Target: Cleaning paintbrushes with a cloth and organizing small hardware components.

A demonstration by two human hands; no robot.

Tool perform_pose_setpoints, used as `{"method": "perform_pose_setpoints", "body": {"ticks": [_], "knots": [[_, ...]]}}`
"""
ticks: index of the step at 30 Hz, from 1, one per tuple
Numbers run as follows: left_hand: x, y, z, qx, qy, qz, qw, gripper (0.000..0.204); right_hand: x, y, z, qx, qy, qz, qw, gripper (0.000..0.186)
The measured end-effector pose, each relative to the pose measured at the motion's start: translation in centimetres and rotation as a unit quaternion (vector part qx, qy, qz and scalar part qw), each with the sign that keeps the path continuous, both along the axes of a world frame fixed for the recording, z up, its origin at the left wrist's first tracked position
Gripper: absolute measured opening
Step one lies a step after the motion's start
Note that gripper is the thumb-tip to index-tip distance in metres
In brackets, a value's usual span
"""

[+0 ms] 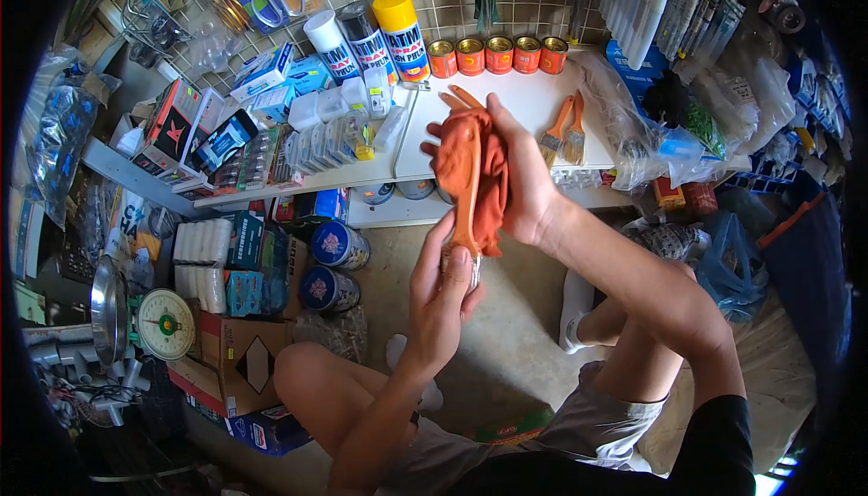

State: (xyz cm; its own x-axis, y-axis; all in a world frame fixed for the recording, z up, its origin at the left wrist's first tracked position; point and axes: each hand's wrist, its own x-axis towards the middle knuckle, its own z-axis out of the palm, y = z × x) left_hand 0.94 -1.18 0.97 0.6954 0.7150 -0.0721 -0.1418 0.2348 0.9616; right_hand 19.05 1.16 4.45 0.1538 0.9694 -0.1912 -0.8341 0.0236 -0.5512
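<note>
A paintbrush (465, 216) with an orange handle points upward in front of my chest. My left hand (439, 283) is closed around its lower end, thumb on top, covering most of the bristle end. A bunched orange-red cloth (492, 184) lies against the handle, gripped in my right hand (526, 170), whose fingers show behind it. Just beyond the cloth, orange handle ends (466, 96) rest on the white shelf (420, 139); the rest of them is hidden. Two more paintbrushes (575, 134) with orange handles lie side by side to the right.
Several small orange tins (498, 55) and three spray cans (403, 35) line the shelf's back. Small boxes and clear cases (336, 139) crowd its left. Below stand blue tins (331, 288), a cardboard box (240, 360) and a dial scale (166, 324). Plastic bags (731, 256) hang at right.
</note>
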Motion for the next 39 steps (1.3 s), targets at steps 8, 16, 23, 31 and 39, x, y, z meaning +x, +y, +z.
{"method": "perform_pose_setpoints", "body": {"ticks": [8, 16, 23, 31, 39], "knots": [[0.5, 0.7, -0.9, 0.062, 0.004, 0.07, 0.996, 0.044, -0.6, -0.7, -0.6, -0.024, 0.031, 0.058, 0.998, 0.053], [0.4, 0.9, -1.7, 0.176, 0.092, 0.05, 0.979, 0.027, -1.6, -1.3, -0.1, -0.041, -0.211, 0.053, 0.975, 0.04], [0.4, 0.2, -2.0, 0.352, 0.216, 0.072, 0.908, 0.023, -1.6, 0.2, -2.2, -0.067, -0.238, -0.112, 0.962, 0.045], [-0.1, 3.0, -1.0, 0.299, 0.226, 0.101, 0.922, 0.045, -6.8, -1.3, -4.4, 0.031, -0.389, -0.116, 0.913, 0.054], [0.6, 1.3, 0.2, 0.298, 0.206, 0.056, 0.93, 0.019, -1.6, 0.5, -0.8, -0.082, -0.225, -0.109, 0.965, 0.041]]}}
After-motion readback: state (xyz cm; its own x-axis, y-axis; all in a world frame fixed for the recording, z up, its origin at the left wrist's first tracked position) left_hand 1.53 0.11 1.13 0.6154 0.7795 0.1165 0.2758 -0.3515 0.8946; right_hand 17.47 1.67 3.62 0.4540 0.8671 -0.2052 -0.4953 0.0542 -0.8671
